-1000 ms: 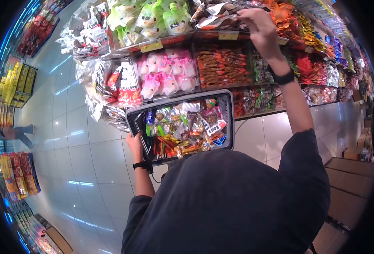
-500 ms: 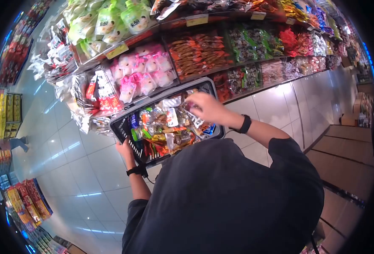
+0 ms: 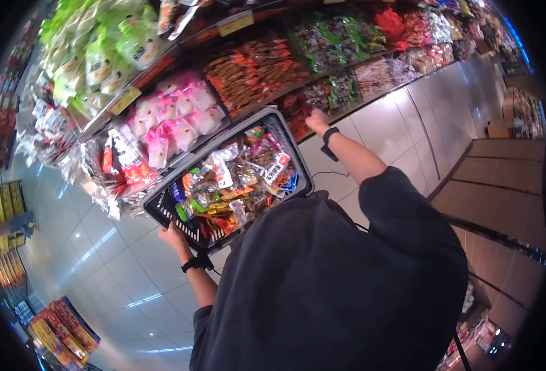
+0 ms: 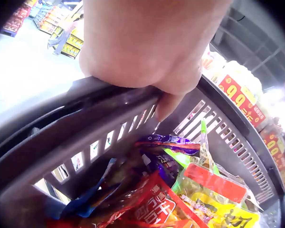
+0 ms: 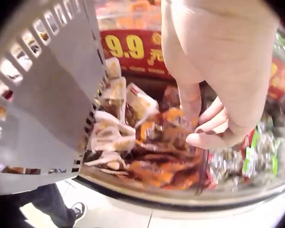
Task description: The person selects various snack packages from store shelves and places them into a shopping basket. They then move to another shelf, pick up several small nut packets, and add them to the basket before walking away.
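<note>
My left hand (image 3: 175,240) (image 4: 147,47) grips the near-left rim of a dark basket (image 3: 149,199) (image 4: 247,142), thumb over the inside. Several snack packets (image 3: 242,167) (image 4: 156,204) lie in the basket. My right hand (image 3: 316,120) (image 5: 218,71) is over a lower shelf bin just right of the basket. In the right wrist view its bent fingers (image 5: 202,138) are at the orange-brown packets (image 5: 154,173), thumb and fingertips a little apart. White-topped packets (image 5: 111,137) lie left of them.
Pink-and-white packets (image 3: 183,105) and long brown packets (image 3: 248,74) fill shelf bins beyond the basket. Green-topped pouches (image 3: 100,55) stand at upper left. Tiled floor (image 3: 384,133) runs along the shelf. A person (image 3: 13,226) is at far left.
My right hand has moved from the upper shelf to above the basket, then out to the lower bin on the right. The view has turned, and my left hand still holds the basket.
</note>
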### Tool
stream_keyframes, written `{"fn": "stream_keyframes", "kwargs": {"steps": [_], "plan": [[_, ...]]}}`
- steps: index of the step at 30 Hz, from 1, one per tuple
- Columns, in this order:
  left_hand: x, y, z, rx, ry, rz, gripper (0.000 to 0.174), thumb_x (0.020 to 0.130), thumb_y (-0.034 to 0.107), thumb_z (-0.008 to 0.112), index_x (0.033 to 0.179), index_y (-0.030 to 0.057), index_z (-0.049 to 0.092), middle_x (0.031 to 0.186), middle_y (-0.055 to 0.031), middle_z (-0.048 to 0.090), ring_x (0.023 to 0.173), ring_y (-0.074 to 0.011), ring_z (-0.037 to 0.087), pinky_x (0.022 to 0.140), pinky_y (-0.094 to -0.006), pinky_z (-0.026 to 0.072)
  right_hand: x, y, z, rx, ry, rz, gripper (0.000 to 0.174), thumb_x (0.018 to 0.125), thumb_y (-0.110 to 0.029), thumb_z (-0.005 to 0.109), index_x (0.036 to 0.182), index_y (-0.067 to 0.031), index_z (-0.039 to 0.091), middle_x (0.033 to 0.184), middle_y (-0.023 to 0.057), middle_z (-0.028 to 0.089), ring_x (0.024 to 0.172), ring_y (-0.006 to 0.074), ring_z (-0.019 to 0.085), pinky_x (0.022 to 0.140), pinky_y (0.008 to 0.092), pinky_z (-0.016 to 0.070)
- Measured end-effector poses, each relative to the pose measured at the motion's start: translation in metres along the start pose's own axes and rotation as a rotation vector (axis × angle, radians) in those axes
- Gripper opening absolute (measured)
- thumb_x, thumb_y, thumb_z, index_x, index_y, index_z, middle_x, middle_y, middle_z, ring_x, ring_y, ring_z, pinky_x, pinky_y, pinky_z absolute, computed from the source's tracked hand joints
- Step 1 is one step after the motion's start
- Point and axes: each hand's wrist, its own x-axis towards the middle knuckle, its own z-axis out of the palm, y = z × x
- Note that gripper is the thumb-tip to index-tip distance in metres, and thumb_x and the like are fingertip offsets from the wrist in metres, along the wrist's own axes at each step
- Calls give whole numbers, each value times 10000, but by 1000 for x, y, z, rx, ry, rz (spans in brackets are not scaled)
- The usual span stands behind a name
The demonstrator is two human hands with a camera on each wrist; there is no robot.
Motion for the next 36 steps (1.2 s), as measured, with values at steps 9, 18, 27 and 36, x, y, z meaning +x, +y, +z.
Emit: {"fn": "stream_keyframes", "kwargs": {"steps": [9,18,27,36], "plan": [[2,-2,-1,-28,12,-20,234,745,40,738,924,-98,676,842,-107,694,697,-173,604,676,-320,478,-4,-9,22,183,63,108,430,709,-209,721,1067,23,666,1032,281,678,1031,417,648,899,446,521],[-4,13,2,75,13,-25,245,739,56,738,916,-102,678,871,-139,669,759,-198,598,733,-354,475,30,-23,59,453,73,750,345,877,-248,608,1091,11,691,1156,228,672,1113,353,643,878,414,546],[-4,7,-1,190,68,0,246,764,70,736,924,-107,679,854,-135,674,744,-191,601,735,-352,477,18,-35,57,537,188,807,245,853,-198,653,979,5,709,978,188,723,954,324,708,730,421,559],[-12,26,7,120,6,10,230,774,78,715,904,-109,688,819,-114,688,697,-176,594,690,-334,471,-10,-11,62,832,285,645,175,774,-91,617,881,14,708,772,124,703,691,254,673,678,349,520]]}}
